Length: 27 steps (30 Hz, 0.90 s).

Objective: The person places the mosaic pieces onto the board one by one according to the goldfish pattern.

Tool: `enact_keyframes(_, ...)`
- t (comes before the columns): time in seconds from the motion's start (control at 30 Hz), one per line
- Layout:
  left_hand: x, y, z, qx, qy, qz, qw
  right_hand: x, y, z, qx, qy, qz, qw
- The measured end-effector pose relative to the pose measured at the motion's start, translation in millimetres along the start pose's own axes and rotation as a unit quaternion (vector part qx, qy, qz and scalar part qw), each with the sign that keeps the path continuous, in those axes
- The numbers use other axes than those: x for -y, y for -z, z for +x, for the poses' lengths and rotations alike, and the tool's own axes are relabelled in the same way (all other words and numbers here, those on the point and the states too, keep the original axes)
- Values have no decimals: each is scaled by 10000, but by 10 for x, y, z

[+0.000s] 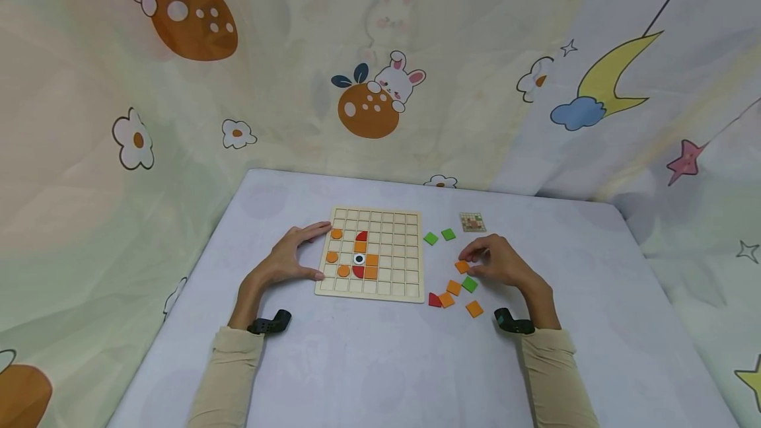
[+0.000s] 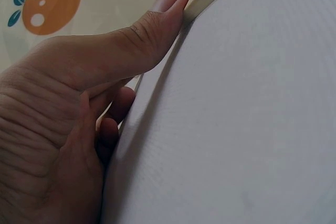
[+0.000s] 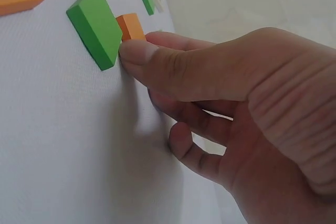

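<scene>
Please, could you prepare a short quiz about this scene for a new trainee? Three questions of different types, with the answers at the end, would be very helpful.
1. How many orange round pieces lie on the grid board? A) two B) three C) five
2. True or false: the left hand is at the board's right edge.
3. Fill the gap: the right hand pinches an ____.

Key:
1. B
2. False; it is at the left edge.
3. orange square
</scene>
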<state>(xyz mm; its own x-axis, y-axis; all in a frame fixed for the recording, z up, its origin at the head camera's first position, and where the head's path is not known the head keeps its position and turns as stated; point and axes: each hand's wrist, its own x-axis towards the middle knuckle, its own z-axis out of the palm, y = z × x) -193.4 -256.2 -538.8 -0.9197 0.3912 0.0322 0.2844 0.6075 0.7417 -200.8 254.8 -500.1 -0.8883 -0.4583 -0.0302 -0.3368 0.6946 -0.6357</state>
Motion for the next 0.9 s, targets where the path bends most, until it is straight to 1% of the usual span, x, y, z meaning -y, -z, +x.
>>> enact_keyframes(0.17,3,-1,-13,20,23,0,10000,0,-20,-7,-99,-32,1,9999)
enact_keyframes(0.37,-6,1,-10,2,-7,-3,10000,42,-49,-13,-384,-191,-71,9991)
enact_keyframes(0.5,-10,-3,-17,2,13,-22,10000,86,-84,-5,-475,-222,23,9986)
enact_keyframes(0.7,-25,-12,-34,-26,-36,-84,10000,174,-158,27,-648,-99,263,9975)
enact_keyframes(0.83,-23,-1,-29,-25,-23,-51,10000,224,-184,76,-728,90,277,9969)
enact_keyframes(0.9,-20,7,-26,-29,-15,-37,10000,248,-190,105,-750,121,291,9967)
